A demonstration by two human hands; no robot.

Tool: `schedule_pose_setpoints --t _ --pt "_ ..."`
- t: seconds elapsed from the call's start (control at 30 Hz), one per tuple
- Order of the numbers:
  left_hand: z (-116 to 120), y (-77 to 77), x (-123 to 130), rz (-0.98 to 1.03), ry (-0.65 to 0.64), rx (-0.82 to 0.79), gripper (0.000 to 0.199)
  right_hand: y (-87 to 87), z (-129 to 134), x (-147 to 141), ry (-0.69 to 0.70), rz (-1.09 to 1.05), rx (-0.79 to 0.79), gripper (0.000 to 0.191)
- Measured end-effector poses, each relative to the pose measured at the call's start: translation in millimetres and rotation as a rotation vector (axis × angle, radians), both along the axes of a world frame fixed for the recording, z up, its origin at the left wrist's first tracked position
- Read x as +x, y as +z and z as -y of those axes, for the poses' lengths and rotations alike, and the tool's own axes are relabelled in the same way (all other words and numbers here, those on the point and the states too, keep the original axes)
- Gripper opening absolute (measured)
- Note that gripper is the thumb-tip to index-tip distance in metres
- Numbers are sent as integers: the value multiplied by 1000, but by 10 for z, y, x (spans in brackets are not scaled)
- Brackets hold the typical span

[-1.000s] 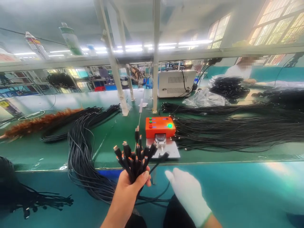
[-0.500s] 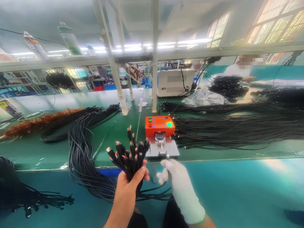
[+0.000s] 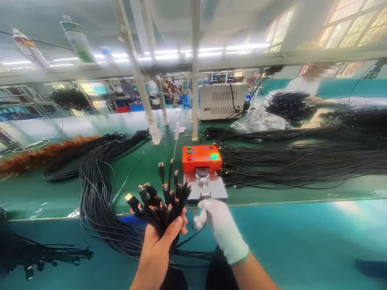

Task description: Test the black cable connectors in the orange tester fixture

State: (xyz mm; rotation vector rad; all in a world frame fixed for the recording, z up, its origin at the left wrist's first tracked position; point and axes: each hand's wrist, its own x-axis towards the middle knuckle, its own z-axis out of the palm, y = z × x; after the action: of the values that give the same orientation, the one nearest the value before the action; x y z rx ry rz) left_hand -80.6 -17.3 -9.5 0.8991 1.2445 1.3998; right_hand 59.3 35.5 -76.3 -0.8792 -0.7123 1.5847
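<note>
While, in the head view, the bare left hand (image 3: 160, 241) closes around a fanned bundle of black, metal-tipped cables (image 3: 161, 203) at the gloved hand's ten o'clock, the white-gloved right hand (image 3: 222, 225) pinches one thin black cable (image 3: 193, 237), plug hidden, before a flat silver metal plate (image 3: 218, 191). Bringing that end towards the orange, button-topped box (image 3: 201, 162), at twelve o'clock, seems the step in hand; the next move calls for straight alignment. At one o'clock, clear plastic wrapping (image 3: 273, 96) holds stacked black coils (image 3: 288, 108).

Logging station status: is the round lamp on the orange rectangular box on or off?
On. The round green lamp glows brightly on top of the orange rectangular box.
</note>
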Motion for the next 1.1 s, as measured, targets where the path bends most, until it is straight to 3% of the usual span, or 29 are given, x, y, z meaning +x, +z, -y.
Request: schedule_pose_setpoints --t 0.57,0.63,0.73,0.83,0.9,0.97,1.03,1.1 --pt "-56 37 14 -49 -38 43 15 21 -22 37 43 86 -1 23" --pt "-59 50 3 -41 -51 45 16 31 19 98 141 231 -4 26" --pt "-51 64 -14 -37 -125 43 19 55 106 245 191 700 -78 22" --pt "-36 59 -15 -20 -146 48 20 175 209 378 0 1026 -108 22" --pt "-31 46 -12 -36 -157 52 20 332 284 387 -162 1095 11 20" --pt "-33 33 -11 -66 -194 45 19 510 352 305 -218 989 202 25" --pt "-38 32 -14 -106 -217 37 17 639 394 156 -104 692 312 29" --pt "-40 48 -18 -137 -230 45 14 675 399 -2 29 410 311 30"
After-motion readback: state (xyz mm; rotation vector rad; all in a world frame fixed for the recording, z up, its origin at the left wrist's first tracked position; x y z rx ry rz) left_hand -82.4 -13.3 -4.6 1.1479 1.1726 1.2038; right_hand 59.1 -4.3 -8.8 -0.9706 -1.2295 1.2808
